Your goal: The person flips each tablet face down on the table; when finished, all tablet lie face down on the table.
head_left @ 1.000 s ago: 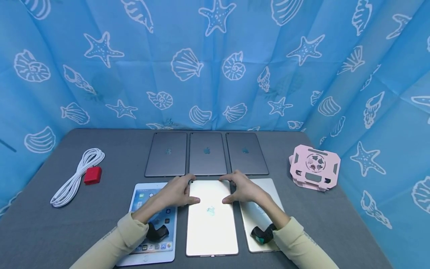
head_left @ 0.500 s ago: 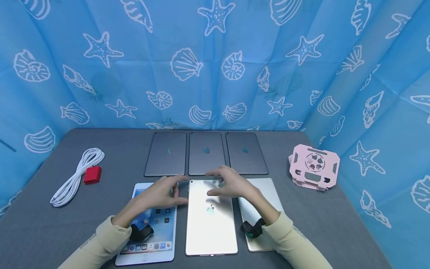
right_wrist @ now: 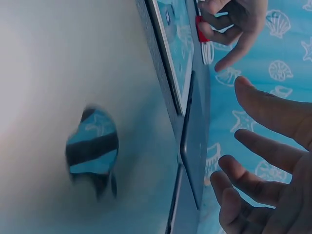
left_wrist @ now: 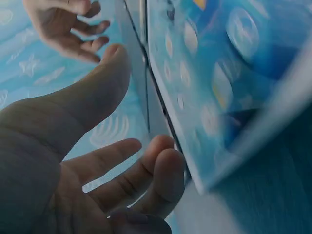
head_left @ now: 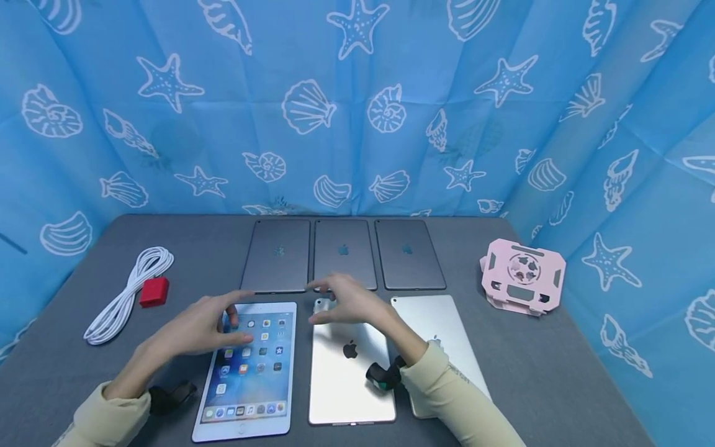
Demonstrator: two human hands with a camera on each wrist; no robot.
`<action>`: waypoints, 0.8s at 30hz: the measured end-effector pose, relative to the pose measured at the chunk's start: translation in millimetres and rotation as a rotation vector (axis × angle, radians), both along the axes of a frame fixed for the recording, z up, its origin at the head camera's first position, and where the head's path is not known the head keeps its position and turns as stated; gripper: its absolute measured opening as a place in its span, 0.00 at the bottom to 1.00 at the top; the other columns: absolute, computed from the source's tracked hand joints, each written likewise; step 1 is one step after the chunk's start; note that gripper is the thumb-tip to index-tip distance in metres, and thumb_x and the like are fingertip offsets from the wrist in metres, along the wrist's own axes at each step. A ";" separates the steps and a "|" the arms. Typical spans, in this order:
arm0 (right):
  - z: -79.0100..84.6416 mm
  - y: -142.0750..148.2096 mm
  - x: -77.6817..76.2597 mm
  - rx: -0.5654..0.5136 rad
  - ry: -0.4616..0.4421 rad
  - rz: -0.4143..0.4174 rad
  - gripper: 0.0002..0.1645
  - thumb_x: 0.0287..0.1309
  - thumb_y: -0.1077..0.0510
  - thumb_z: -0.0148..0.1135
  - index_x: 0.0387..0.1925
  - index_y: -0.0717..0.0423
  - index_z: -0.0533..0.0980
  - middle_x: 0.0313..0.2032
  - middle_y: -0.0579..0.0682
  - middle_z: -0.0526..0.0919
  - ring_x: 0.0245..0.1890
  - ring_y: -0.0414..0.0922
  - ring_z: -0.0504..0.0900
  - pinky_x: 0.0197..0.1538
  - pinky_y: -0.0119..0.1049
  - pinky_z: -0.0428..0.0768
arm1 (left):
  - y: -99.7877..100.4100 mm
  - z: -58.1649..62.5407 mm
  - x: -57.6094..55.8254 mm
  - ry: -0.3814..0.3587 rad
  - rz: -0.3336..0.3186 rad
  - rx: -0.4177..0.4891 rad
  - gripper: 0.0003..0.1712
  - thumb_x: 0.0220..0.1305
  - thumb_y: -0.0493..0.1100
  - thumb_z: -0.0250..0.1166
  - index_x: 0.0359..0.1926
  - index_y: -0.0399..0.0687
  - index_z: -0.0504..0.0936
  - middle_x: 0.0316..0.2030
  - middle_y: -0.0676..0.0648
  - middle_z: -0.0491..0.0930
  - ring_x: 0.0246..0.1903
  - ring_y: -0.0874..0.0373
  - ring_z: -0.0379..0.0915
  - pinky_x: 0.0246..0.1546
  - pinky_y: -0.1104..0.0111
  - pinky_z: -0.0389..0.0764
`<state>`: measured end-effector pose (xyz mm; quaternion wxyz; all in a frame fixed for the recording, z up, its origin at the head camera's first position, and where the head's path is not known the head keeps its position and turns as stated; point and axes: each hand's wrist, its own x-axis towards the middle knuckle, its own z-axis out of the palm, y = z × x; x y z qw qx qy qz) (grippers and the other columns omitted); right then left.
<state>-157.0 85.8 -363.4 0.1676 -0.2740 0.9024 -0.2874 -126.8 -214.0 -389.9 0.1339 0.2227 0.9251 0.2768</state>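
Note:
My left hand [head_left: 198,326] hovers at the upper left of a white tablet [head_left: 259,372] that lies screen up with its home screen lit. Its thumb and fingers are spread apart and hold nothing. Above the top of the middle silver tablet [head_left: 349,385], which lies back up, is my right hand [head_left: 352,302], its fingers also apart around nothing. My right forearm crosses over part of another silver tablet [head_left: 447,329]. In the left wrist view the lit tablet [left_wrist: 195,87] shows beside the fingers. The silver tablet's back [right_wrist: 126,161] fills the left of the right wrist view.
Three dark grey tablets, a left [head_left: 276,257], a middle [head_left: 343,254] and a right one [head_left: 410,254], lie back up along the far side. A coiled white cable [head_left: 125,298] and red block [head_left: 153,292] sit at left. A pink case [head_left: 524,277] lies at right.
Both hands have come away from the middle silver tablet's upper edge and shifted left. My left hand is now over the lit tablet's upper left, and my right hand is above the silver one.

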 end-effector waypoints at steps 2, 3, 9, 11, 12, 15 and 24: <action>-2.2 -5.9 -0.7 -0.001 -0.018 0.007 0.38 0.56 0.51 0.77 0.68 0.53 0.75 0.62 0.60 0.80 0.59 0.56 0.81 0.59 0.52 0.81 | -9.5 1.2 1.6 0.017 0.009 -0.035 0.49 0.55 0.58 0.77 0.70 0.37 0.69 0.30 0.54 0.73 0.22 0.67 0.64 0.22 0.73 0.64; -3.1 -8.7 -0.8 0.001 -0.029 0.006 0.39 0.56 0.51 0.77 0.68 0.52 0.74 0.62 0.60 0.80 0.61 0.56 0.80 0.60 0.52 0.80 | -13.4 0.9 2.3 0.022 0.016 -0.054 0.49 0.54 0.58 0.77 0.70 0.37 0.70 0.29 0.55 0.73 0.22 0.67 0.63 0.22 0.73 0.63; -12.9 -25.8 -0.4 0.096 -0.085 -0.027 0.47 0.52 0.49 0.80 0.72 0.51 0.70 0.64 0.55 0.79 0.67 0.54 0.73 0.68 0.53 0.73 | -24.3 -7.3 7.7 -0.019 0.046 -0.135 0.53 0.52 0.61 0.78 0.70 0.36 0.69 0.26 0.55 0.71 0.23 0.65 0.64 0.23 0.72 0.62; -16.5 -31.3 -0.4 0.150 -0.083 -0.030 0.49 0.52 0.48 0.80 0.73 0.52 0.69 0.66 0.53 0.78 0.69 0.54 0.70 0.70 0.52 0.71 | -25.0 -10.3 8.0 -0.037 0.051 -0.148 0.55 0.52 0.62 0.78 0.72 0.36 0.67 0.27 0.55 0.70 0.25 0.64 0.64 0.25 0.72 0.62; -17.9 -33.8 -0.5 0.172 -0.081 -0.030 0.50 0.52 0.47 0.80 0.73 0.52 0.68 0.68 0.53 0.77 0.70 0.54 0.68 0.71 0.52 0.70 | -25.1 -11.6 7.5 -0.040 0.051 -0.151 0.56 0.52 0.62 0.78 0.72 0.34 0.66 0.27 0.54 0.70 0.26 0.64 0.64 0.25 0.72 0.61; -20.6 -40.0 -0.2 0.237 -0.073 -0.037 0.52 0.52 0.45 0.79 0.75 0.51 0.67 0.71 0.53 0.72 0.71 0.54 0.66 0.71 0.52 0.70 | -24.2 -14.1 6.6 -0.050 0.062 -0.163 0.59 0.51 0.61 0.79 0.73 0.31 0.63 0.28 0.53 0.70 0.27 0.62 0.65 0.26 0.71 0.61; -28.2 -48.5 2.1 0.246 -0.055 -0.114 0.46 0.47 0.54 0.82 0.69 0.46 0.73 0.69 0.53 0.71 0.68 0.52 0.66 0.65 0.50 0.76 | -20.8 -17.4 7.3 -0.105 0.096 -0.109 0.60 0.51 0.55 0.80 0.74 0.26 0.61 0.18 0.55 0.72 0.18 0.63 0.68 0.20 0.74 0.63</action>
